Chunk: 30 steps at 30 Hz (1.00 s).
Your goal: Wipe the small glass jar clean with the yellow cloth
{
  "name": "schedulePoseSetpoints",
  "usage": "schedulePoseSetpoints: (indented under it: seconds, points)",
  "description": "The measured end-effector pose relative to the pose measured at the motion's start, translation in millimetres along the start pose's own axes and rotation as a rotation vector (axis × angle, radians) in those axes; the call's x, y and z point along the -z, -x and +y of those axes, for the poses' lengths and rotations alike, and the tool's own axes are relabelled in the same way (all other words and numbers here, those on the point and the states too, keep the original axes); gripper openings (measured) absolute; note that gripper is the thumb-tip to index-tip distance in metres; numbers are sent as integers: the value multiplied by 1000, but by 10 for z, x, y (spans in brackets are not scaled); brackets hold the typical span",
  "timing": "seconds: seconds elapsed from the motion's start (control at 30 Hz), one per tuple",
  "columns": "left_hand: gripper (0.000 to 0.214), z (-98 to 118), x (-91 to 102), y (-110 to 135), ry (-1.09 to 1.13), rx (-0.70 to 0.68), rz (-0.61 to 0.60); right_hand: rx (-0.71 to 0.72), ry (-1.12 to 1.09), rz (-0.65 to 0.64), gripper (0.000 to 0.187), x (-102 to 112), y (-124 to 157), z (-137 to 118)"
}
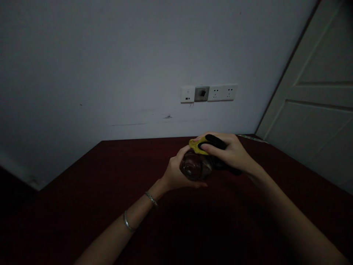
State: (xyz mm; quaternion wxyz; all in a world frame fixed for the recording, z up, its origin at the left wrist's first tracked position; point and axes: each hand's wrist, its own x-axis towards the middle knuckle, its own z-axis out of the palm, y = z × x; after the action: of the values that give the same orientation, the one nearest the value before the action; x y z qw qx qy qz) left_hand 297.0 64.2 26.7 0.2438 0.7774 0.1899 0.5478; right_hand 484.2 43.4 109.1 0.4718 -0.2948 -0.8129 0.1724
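Observation:
My left hand [176, 171] is wrapped round a small clear glass jar or bottle [195, 167], held just above the dark red table [110, 176]. My right hand [230, 151] grips a yellow and black tool [205, 144], which is pressed against the top of the glass jar. Both hands are closed and meet over the middle of the table. Two bracelets show on my left wrist. The room is dim, so the tool's exact shape is hard to make out.
A white wall rises behind the table, with a row of sockets and a switch [209, 93] on it. A pale panelled door [317, 103] stands at the right. A thin strip of something light [252, 138] lies at the table's far right corner.

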Motion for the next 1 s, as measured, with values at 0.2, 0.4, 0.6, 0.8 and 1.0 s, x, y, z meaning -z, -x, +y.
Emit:
schedulePoseSetpoints:
  seconds: [0.2,0.4,0.6,0.8,1.0]
  points:
    - [103,-52,-16,-4,43,-7,79,56,-21,21,18,-5,-1,-39]
    - [90,-103,-24,-23,245,48,168,267,54,-48,30,0,40,-117]
    - [90,-121,-75,4,349,85,160,208,82,69,23,-88,11,-58]
    - [97,-20,-167,51,368,168,112,-159,-36,167,31,-249,7,145]
    - [76,13,-101,-3,462,254,187,-17,-77,-66,68,-275,17,193]
